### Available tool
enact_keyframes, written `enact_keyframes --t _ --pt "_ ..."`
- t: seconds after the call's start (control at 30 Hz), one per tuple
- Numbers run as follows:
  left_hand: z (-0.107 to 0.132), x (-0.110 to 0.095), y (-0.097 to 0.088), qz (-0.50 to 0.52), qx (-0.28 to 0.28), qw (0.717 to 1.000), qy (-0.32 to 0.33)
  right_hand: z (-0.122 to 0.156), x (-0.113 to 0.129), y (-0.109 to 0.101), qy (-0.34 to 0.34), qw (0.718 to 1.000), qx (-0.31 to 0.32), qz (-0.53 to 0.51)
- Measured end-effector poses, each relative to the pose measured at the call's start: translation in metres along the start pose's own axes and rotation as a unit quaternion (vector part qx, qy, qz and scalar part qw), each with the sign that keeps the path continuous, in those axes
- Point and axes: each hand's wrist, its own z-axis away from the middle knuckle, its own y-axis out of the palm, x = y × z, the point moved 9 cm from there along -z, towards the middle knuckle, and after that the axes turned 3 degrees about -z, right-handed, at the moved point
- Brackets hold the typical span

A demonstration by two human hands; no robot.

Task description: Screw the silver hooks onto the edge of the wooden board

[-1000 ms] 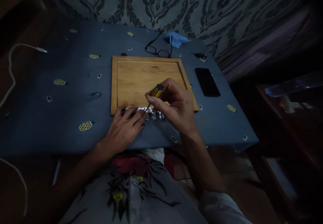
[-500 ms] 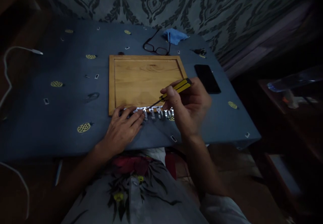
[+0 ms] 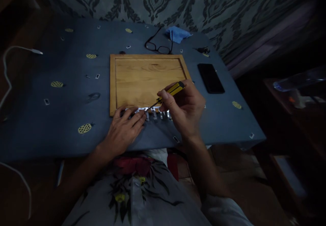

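Btwn L hand [image 3: 127, 127] & R hand [image 3: 185, 105]: tight; screwdriver [image 3: 173, 90] slanted down to hook rail [image 3: 153, 109], blocking gap. Hooks jutted twd wearer btwn hands. Ahead of both: board [image 3: 150, 71] lay flat, room to pass above. L of L hand: wide stretch of tablecloth [image 3: 63, 117], just low loop-shaped item [image 3: 94, 97] fwd-left. Fwd-right of R hand: phone [image 3: 211, 78] lay flat, low. Far ahead, past board: glasses [image 3: 163, 50], blue cloth [image 3: 178, 34] in way.
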Motion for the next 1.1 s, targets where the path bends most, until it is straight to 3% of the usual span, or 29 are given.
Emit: enact_keyframes --t 0.2,0.5,0.6,0.8,1.1 --pt "0.000 0.000 0.001 -0.003 0.000 1.000 -0.001 0.001 0.005 0.000 -0.020 1.000 0.007 0.008" --pt "-0.001 -0.001 -0.002 -0.008 -0.005 1.000 0.006 -0.006 -0.011 -0.007 0.010 0.999 -0.037 -0.017" --pt "-0.001 -0.001 -0.001 -0.007 0.000 1.000 0.005 -0.003 -0.005 -0.003 0.007 1.000 -0.002 -0.006" --pt "0.000 0.000 0.001 -0.002 0.010 1.000 -0.003 0.003 0.015 0.015 -0.003 0.988 0.151 0.026" --pt "0.001 0.001 0.003 0.012 0.008 1.000 -0.009 -0.006 0.002 0.020 0.009 0.993 0.114 0.039"
